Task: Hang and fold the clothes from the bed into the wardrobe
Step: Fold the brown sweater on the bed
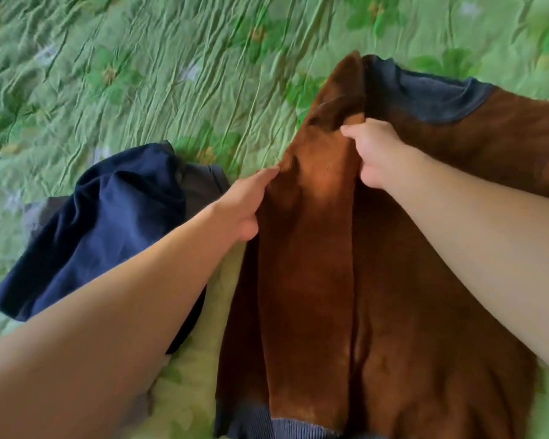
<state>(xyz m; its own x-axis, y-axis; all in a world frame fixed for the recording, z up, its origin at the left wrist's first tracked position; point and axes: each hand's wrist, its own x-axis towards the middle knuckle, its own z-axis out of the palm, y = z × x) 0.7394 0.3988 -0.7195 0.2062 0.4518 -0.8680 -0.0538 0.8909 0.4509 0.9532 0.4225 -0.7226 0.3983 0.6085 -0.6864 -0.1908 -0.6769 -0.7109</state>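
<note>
Hands on brown sweater [409,312], left hand [248,201] flat against fold, right hand [373,152] clutching it

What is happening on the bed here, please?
A person is folding a brown sweater on the green bedspread. The right hand pinches a folded-over strip of it, while the left hand touches the strip's outer edge with straight fingers. A navy garment lies crumpled to the left, not yet folded.

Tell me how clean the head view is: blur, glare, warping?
Head view: soft even light, no glare; bedspread blurred toward the top; brown sweater, left hand and right hand fairly sharp; wide-angle lens stretches the bottom edge.
</note>
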